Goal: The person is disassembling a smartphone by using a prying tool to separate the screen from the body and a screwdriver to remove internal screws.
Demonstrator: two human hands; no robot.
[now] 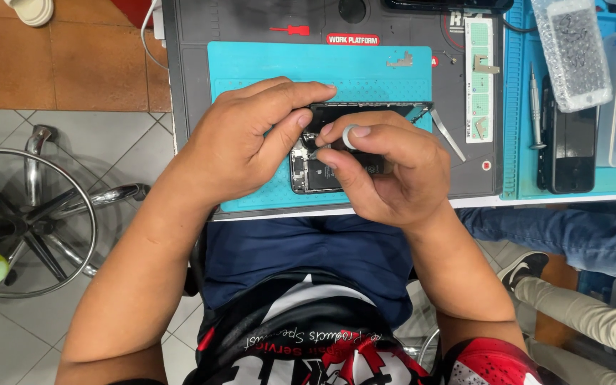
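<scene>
Teal silicone mat [265, 68] lies on the grey worktop [187, 85], and on it rests the opened phone [315, 175], with its inner parts showing. My left hand [240, 139] is on the left side of the phone, its fingers bent down and touching near the top edge, holding nothing that I can see. My right hand [386, 167] is just beside it, over the middle of the phone; the thumb and first finger are pinched on a small white ring-shaped piece [348, 136], though I cannot tell exactly what it is. Metal tweezers [447, 135] lie near the right edge of the mat, and a screwdriver [535, 107] and another dark phone [568, 153] lie further right on a blue mat [515, 107]. I judge the risk is in the small parts: if my fingers slip, the white piece may fall into the open body, or press on a thin cable and damage it.
</scene>
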